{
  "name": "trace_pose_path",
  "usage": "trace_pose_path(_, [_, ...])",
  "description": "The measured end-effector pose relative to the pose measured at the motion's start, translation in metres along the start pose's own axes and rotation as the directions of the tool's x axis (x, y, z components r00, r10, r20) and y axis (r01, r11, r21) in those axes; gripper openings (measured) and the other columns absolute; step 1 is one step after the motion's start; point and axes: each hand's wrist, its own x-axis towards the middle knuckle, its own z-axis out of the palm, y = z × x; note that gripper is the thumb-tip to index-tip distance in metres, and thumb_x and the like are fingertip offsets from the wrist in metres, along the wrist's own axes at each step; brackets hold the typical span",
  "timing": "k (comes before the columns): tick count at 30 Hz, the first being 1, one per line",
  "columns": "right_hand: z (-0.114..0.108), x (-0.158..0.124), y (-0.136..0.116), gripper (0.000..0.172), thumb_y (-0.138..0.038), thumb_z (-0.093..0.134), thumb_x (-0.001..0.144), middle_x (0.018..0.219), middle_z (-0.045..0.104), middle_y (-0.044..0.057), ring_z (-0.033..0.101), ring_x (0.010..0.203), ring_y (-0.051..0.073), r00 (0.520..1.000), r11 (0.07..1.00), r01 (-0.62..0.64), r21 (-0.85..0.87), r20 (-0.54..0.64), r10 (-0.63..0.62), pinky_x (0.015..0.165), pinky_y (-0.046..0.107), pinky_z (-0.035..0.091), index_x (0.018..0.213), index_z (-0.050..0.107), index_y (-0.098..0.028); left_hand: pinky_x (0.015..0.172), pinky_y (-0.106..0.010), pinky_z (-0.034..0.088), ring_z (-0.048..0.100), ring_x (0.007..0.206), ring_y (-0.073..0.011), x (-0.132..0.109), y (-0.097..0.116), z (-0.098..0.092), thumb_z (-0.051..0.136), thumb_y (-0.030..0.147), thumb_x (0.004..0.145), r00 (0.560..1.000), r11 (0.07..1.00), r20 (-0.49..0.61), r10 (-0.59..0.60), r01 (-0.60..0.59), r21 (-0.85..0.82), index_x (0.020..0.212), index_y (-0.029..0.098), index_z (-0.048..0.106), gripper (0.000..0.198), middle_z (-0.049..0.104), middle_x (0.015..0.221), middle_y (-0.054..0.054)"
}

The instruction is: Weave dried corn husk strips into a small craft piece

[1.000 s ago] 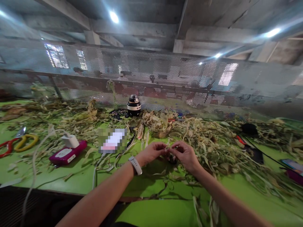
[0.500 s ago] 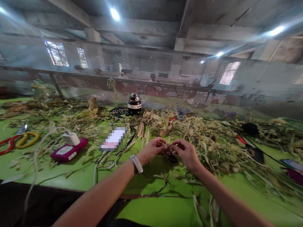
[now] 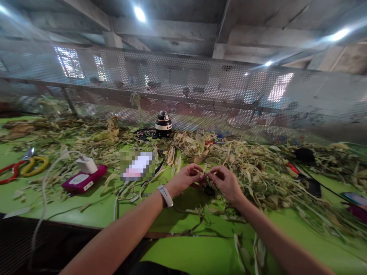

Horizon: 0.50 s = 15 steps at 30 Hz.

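My left hand [image 3: 187,176], with a pale band on its wrist, and my right hand [image 3: 225,182] meet fingertip to fingertip over the green table. Both are closed in a pinch. A small pale-green plant piece [image 3: 205,171] shows between the fingertips; most of it is hidden by the fingers. Just below the hands lies a dark round object [image 3: 209,190]. Dried, pale leafy stalks [image 3: 266,187] are heaped beside my right hand and behind both hands.
Left stand a phone with a blurred screen [image 3: 138,166], a magenta box [image 3: 84,182] bearing a white charger [image 3: 86,165], and scissors with red and yellow handles [image 3: 36,166]. A black bottle [image 3: 163,125] stands behind. A perforated metal screen [image 3: 183,88] borders the table's far side.
Both hands stay together in nearly the same place, with only slight shifts of the fingers. The whole view has moved a little.
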Motion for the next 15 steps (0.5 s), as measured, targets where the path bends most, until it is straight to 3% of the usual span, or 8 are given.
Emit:
trace_pose_path(9, [0.0014,0.0024,-0.0007,0.035,-0.052,0.068,0.065,0.061,0.058,0.000,0.057,0.055,0.016,0.986,0.966,-0.162,0.203,0.068,0.152,0.053,0.028,0.047,0.073,0.056,-0.019,0.056,-0.022,0.048,0.059,0.068,-0.0121,0.0010,-0.0033,0.0006,0.076,0.037,0.059,0.997,0.997,0.009,0.073,-0.073,-0.003,0.084,0.017,0.050,0.041,0.058,0.070,0.003])
trace_pose_path(15, [0.0010,0.0024,-0.0004,0.035,-0.051,0.069,0.064,0.060,0.058,0.000,0.056,0.054,0.015,0.986,0.961,-0.167,0.220,0.065,0.156,0.053,0.028,0.047,0.071,0.056,-0.019,0.055,-0.023,0.050,0.061,0.067,-0.0131,0.0001,-0.0021,0.0006,0.074,0.038,0.062,0.998,0.998,0.032,0.055,-0.055,0.016,0.084,0.018,0.049,0.039,0.060,0.069,0.002])
